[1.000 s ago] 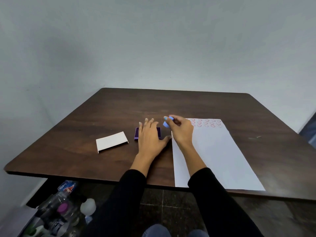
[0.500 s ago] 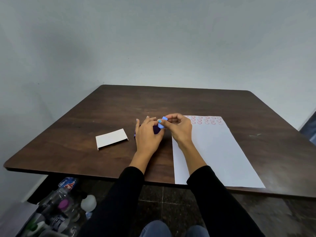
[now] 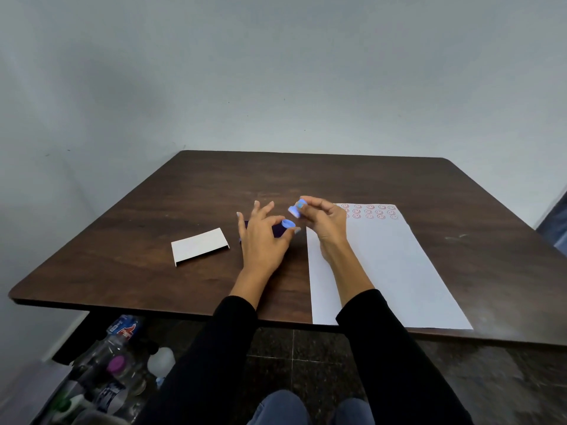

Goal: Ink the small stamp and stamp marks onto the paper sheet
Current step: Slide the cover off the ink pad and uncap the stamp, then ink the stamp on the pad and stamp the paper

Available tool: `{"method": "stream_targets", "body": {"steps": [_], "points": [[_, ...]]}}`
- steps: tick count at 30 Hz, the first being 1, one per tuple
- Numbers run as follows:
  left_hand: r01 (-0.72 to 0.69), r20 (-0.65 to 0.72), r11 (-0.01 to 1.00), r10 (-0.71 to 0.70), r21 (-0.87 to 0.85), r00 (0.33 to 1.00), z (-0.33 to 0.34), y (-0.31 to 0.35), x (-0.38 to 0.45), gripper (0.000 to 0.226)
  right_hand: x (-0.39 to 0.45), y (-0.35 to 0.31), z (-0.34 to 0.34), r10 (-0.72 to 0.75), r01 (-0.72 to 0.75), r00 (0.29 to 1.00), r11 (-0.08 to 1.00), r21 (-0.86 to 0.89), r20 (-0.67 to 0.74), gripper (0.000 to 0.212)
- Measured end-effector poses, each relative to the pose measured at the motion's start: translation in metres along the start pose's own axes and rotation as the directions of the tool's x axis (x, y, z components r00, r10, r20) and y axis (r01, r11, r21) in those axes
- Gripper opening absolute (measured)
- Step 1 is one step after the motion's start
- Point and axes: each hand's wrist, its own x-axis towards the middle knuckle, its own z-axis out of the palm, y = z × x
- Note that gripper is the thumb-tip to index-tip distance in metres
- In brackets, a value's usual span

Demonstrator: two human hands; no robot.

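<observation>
Pinching the small blue stamp [image 3: 297, 209] above the table [image 3: 184, 191], the right hand [image 3: 325, 222] is closed; the left hand [image 3: 260, 237] holds a blue cap [image 3: 288, 223] between thumb and finger over the purple ink pad [image 3: 277, 230].

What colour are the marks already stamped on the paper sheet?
Red smiley faces, in rows along the far edge of the paper sheet; head view.

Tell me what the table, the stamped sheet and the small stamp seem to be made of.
Table: dark wood or wood-look laminate, grain streaks, dull sheen. Sheet: thin matte white paper, lying flat. Small stamp in the right hand: probably light blue plastic, smooth; blurred.
</observation>
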Motion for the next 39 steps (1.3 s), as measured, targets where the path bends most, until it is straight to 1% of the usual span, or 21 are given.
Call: {"method": "stream_targets", "body": {"steps": [1, 2, 4, 5, 7, 10, 13, 15, 18, 19, 20, 22, 23, 25, 27, 30, 32, 34, 36, 37, 39], "points": [[-0.028, 0.001, 0.999, 0.028, 0.027, 1.0, 0.0, 0.001, -0.002, 0.034, 0.001, -0.003, -0.002, 0.049, -0.048, 0.999, 0.989, 0.142, -0.006, 0.012], [-0.07, 0.009, 0.996, 0.07, 0.053, 0.998, -0.001, 0.001, -0.005, 0.035, 0.001, -0.006, -0.004, 0.107, -0.105, 0.994, 0.949, 0.298, 0.009, 0.011], [-0.168, 0.037, 0.982, 0.165, 0.091, 0.986, -0.001, 0.001, -0.01, 0.035, 0.001, -0.009, -0.01, 0.184, -0.192, 0.98, 0.816, 0.545, 0.07, 0.01], [-0.203, 0.052, 0.974, 0.198, 0.101, 0.979, -0.001, 0.001, -0.012, 0.034, 0.0, -0.01, -0.012, 0.204, -0.22, 0.974, 0.747, 0.628, 0.099, 0.009], [-0.222, 0.097, 0.968, 0.211, 0.122, 0.973, 0.0, 0.0, -0.013, 0.035, -0.002, -0.012, -0.015, 0.224, -0.254, 0.964, 0.626, 0.737, 0.142, 0.009], [-0.19, 0.189, 0.964, 0.154, 0.187, 0.97, 0.002, -0.002, -0.012, 0.038, -0.005, -0.013, -0.017, 0.23, -0.259, 0.96, 0.529, 0.808, 0.157, 0.019], [-0.191, 0.237, 0.959, 0.139, 0.211, 0.961, 0.004, -0.004, -0.012, 0.043, -0.004, -0.012, -0.017, 0.245, -0.263, 0.957, 0.492, 0.83, 0.158, 0.027], [-0.192, 0.227, 0.963, 0.147, 0.187, 0.963, 0.004, -0.004, -0.013, 0.057, -0.004, -0.011, -0.017, 0.252, -0.269, 0.954, 0.484, 0.833, 0.162, 0.028], [-0.179, 0.153, 0.978, 0.162, 0.103, 0.975, -0.007, -0.008, -0.009, 0.09, -0.004, -0.011, -0.018, 0.254, -0.285, 0.95, 0.47, 0.835, 0.181, 0.032], [-0.181, 0.137, 0.976, 0.165, 0.118, 0.977, -0.013, -0.013, -0.005, 0.101, -0.004, -0.011, -0.017, 0.251, -0.288, 0.95, 0.467, 0.836, 0.186, 0.031], [-0.187, 0.14, 0.968, 0.165, 0.168, 0.976, -0.02, -0.02, 0.002, 0.111, -0.004, -0.01, -0.016, 0.25, -0.287, 0.95, 0.467, 0.836, 0.186, 0.03], [-0.207, 0.195, 0.921, 0.148, 0.33, 0.97, -0.034, -0.037, 0.014, 0.124, -0.004, -0.01, -0.016, 0.246, -0.293, 0.949, 0.47, 0.833, 0.195, 0.027], [-0.209, 0.235, 0.893, 0.121, 0.398, 0.964, -0.039, -0.044, 0.019, 0.127, -0.004, -0.011, -0.017, 0.241, -0.295, 0.95, 0.479, 0.827, 0.199, 0.025], [-0.196, 0.296, 0.862, 0.056, 0.467, 0.954, -0.044, -0.057, 0.023, 0.125, -0.003, -0.011, -0.018, 0.232, -0.295, 0.952, 0.509, 0.809, 0.2, 0.021], [-0.167, 0.309, 0.867, 0.017, 0.469, 0.951, -0.044, -0.062, 0.021, 0.118, -0.002, -0.011, -0.02, 0.232, -0.306, 0.949, 0.522, 0.796, 0.213, 0.019], [-0.155, 0.308, 0.883, 0.011, 0.444, 0.951, -0.044, -0.063, 0.019, 0.106, -0.001, -0.009, -0.017, 0.257, -0.322, 0.943, 0.532, 0.784, 0.213, 0.023], [-0.137, 0.314, 0.893, -0.005, 0.428, 0.949, -0.045, -0.063, 0.018, 0.101, -0.001, -0.01, -0.015, 0.266, -0.319, 0.944, 0.58, 0.749, 0.195, 0.027], [-0.121, 0.316, 0.901, -0.019, 0.417, 0.949, -0.046, -0.062, 0.018, 0.098, 0.001, -0.013, -0.014, 0.257, -0.309, 0.949, 0.655, 0.689, 0.182, 0.022], [-0.116, 0.319, 0.906, -0.022, 0.408, 0.948, -0.046, -0.063, 0.018, 0.094, 0.004, -0.02, -0.009, 0.227, -0.287, 0.958, 0.779, 0.557, 0.176, 0.015], [-0.115, 0.319, 0.908, -0.022, 0.403, 0.947, -0.046, -0.063, 0.018, 0.092, 0.006, -0.023, -0.004, 0.198, -0.253, 0.966, 0.86, 0.444, 0.168, 0.015], [-0.114, 0.313, 0.913, -0.015, 0.391, 0.95, -0.046, -0.062, 0.018, 0.089, 0.006, -0.027, 0.009, 0.11, -0.127, 0.982, 0.986, 0.106, 0.154, 0.021]]}}
